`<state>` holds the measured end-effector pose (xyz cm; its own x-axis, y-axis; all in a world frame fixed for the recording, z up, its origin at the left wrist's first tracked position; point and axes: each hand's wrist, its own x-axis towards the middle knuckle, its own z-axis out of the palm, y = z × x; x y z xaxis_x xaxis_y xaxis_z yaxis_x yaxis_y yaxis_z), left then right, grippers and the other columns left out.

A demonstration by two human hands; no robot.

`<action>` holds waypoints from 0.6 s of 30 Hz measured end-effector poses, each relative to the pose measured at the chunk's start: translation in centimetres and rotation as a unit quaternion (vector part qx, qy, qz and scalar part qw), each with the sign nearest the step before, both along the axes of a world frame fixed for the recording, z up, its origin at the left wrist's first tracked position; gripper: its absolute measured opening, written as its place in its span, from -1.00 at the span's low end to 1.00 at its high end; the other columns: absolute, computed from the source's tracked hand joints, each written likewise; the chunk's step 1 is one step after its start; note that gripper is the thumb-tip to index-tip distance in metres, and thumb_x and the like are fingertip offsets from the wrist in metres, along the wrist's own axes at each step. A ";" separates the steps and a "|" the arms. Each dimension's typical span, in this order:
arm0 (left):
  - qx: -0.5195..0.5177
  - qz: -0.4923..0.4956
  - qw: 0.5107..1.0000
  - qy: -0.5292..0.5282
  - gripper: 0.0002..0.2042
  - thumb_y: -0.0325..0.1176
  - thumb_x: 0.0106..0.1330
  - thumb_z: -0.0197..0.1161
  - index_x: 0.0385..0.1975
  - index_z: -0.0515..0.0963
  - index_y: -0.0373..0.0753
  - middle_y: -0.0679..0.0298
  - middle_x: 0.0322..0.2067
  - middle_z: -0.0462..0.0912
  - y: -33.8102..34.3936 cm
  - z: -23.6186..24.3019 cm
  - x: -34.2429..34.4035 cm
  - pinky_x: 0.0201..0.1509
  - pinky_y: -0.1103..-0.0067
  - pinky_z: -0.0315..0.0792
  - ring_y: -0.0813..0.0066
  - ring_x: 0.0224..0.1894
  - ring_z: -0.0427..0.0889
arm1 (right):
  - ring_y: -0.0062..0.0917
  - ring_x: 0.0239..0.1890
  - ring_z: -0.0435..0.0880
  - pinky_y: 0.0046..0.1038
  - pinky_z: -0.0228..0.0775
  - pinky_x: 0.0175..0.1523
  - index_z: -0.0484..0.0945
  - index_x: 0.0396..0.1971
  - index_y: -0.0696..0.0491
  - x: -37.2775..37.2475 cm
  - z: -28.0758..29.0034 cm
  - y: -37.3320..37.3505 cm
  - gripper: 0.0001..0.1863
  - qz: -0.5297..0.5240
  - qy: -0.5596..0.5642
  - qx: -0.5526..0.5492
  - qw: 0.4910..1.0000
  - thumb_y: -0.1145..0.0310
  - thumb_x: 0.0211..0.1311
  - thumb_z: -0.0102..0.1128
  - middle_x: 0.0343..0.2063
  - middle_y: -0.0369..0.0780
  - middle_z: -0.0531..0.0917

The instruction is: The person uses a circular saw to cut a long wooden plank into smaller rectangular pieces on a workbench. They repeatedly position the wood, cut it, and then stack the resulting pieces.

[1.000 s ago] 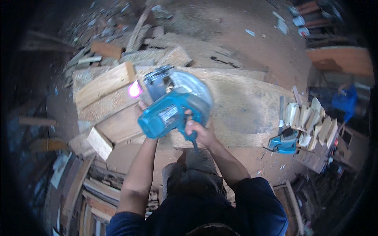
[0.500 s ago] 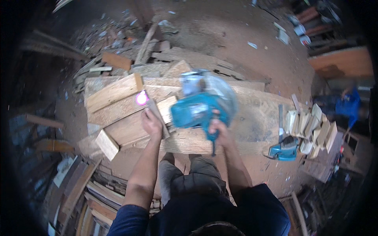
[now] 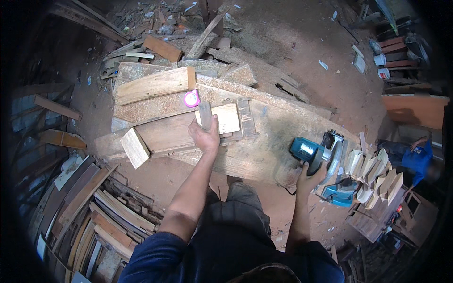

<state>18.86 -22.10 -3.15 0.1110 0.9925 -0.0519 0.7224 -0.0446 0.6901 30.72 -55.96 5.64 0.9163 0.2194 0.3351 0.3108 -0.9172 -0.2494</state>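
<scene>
My left hand (image 3: 205, 136) is closed round a short grey-brown wooden strip (image 3: 205, 115), over the middle of the workbench (image 3: 276, 125). Against that strip lies a pale, freshly cut wood block (image 3: 227, 118). On the right part of the bench is a teal circular saw (image 3: 303, 149), its blade guard facing right. My right hand (image 3: 312, 178) grips the saw's rear handle; some of its fingers are hidden behind the handle. A pink tape measure (image 3: 191, 98) sits just beyond my left hand, by the end of a thick pale board (image 3: 155, 86).
A second teal power tool (image 3: 339, 193) lies at the bench's right end, beside stacked pale wood pieces (image 3: 377, 172). A short block (image 3: 135, 147) rests at the left edge. Scrap timber (image 3: 106, 221) is piled lower left. Another person in blue (image 3: 417, 160) is at the far right.
The circular saw has moved right with my right hand, from above the bench's middle down to its right end. My left hand still holds the wooden strip, now more upright. The view has shifted.
</scene>
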 end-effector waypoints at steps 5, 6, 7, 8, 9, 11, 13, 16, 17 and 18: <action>0.040 0.002 0.999 0.007 -0.37 -0.02 0.15 0.47 -0.03 0.52 -0.50 -0.16 -0.14 0.58 0.1 -0.4 0.0 0.12 0.22 0.41 -0.06 -0.01 0.56 | -0.01 0.26 0.38 -0.13 0.20 0.35 0.35 0.24 0.30 -2.8 -0.3 8.4 -0.31 0.122 0.089 0.116 0.982 0.39 0.14 0.43 0.16 0.09 0.46; -0.009 -0.003 1.000 -0.008 -0.38 -0.01 0.16 0.46 -0.04 0.54 -0.49 -0.16 -0.19 0.61 0.2 -0.3 0.1 0.07 0.21 0.43 -0.06 -0.06 0.59 | -0.03 0.26 0.39 -0.16 0.21 0.35 0.34 0.25 0.29 -2.7 -1.9 10.5 -0.29 0.163 0.124 0.116 0.972 0.37 0.13 0.44 0.15 0.08 0.46; -0.056 -0.006 0.998 -0.021 -0.40 0.00 0.16 0.45 -0.06 0.55 -0.48 -0.16 -0.23 0.64 0.3 -0.1 0.2 0.02 0.21 0.46 -0.05 -0.11 0.63 | -0.07 0.24 0.42 -0.19 0.25 0.33 0.36 0.25 0.28 -2.4 -2.8 13.2 -0.29 0.157 0.156 0.146 0.964 0.35 0.13 0.45 0.14 0.07 0.47; -0.102 -0.006 0.994 -0.032 -0.41 0.01 0.17 0.45 -0.07 0.56 -0.46 -0.16 -0.28 0.67 0.4 0.2 0.1 -0.03 0.21 0.48 -0.05 -0.16 0.66 | -0.11 0.23 0.45 -0.22 0.29 0.31 0.38 0.24 0.26 -1.9 -3.8 15.8 -0.29 0.152 0.189 0.178 0.954 0.32 0.12 0.47 0.14 0.06 0.48; -0.092 -0.009 0.995 -0.022 -0.43 0.02 0.19 0.43 -0.09 0.57 -0.45 -0.15 -0.32 0.68 0.4 0.4 0.2 -0.07 0.21 0.49 -0.04 -0.20 0.68 | -0.15 0.23 0.45 -0.24 0.32 0.29 0.39 0.24 0.25 -1.2 -5.1 17.6 -0.29 0.150 0.215 0.226 0.938 0.30 0.12 0.48 0.14 0.05 0.48; -0.072 -0.015 0.997 -0.003 -0.46 0.04 0.21 0.40 -0.14 0.59 -0.42 -0.15 -0.39 0.70 0.3 0.6 0.3 -0.14 0.20 0.51 -0.03 -0.28 0.71 | -0.22 0.20 0.49 -0.27 0.37 0.25 0.41 0.23 0.25 -0.1 -7.6 20.5 -0.30 0.130 0.266 0.275 0.915 0.28 0.14 0.48 0.13 0.03 0.51; -0.079 -0.029 0.996 0.020 -0.45 0.07 0.24 0.36 -0.15 0.58 -0.42 -0.16 -0.39 0.69 0.1 0.8 0.5 -0.14 0.17 0.51 -0.07 -0.28 0.70 | -0.28 0.15 0.55 -0.30 0.41 0.21 0.41 0.23 0.26 1.1 -9.0 22.2 -0.33 0.095 0.311 0.269 0.906 0.28 0.19 0.46 0.09 -0.01 0.57; -0.044 -0.034 0.996 0.065 -0.42 0.12 0.27 0.30 -0.14 0.56 -0.42 -0.21 -0.36 0.69 -0.6 0.6 0.5 -0.11 0.11 0.49 -0.16 -0.26 0.69 | -0.35 0.02 0.64 -0.33 0.44 0.17 0.39 0.25 0.26 2.5 -10.8 23.1 -0.35 0.117 0.526 0.396 0.744 0.26 0.25 0.41 0.00 -0.06 0.66; -0.023 -0.031 0.996 0.085 -0.41 0.14 0.28 0.29 -0.13 0.55 -0.42 -0.23 -0.35 0.68 -0.7 0.4 0.4 -0.10 0.09 0.48 -0.20 -0.25 0.68 | -0.37 -0.04 0.67 -0.33 0.45 0.17 0.38 0.27 0.27 2.8 -10.9 22.9 -0.35 0.190 0.521 0.325 0.766 0.22 0.31 0.36 -0.05 -0.08 0.71; -0.038 -0.030 0.995 0.086 -0.38 0.17 0.27 0.27 -0.11 0.54 -0.42 -0.26 -0.33 0.67 -0.8 0.3 0.1 -0.07 0.07 0.47 -0.23 -0.23 0.67 | -0.36 -0.02 0.67 -0.33 0.44 0.18 0.40 0.25 0.27 2.9 -10.9 22.4 -0.37 0.168 0.516 0.314 0.779 0.20 0.32 0.34 -0.04 -0.06 0.70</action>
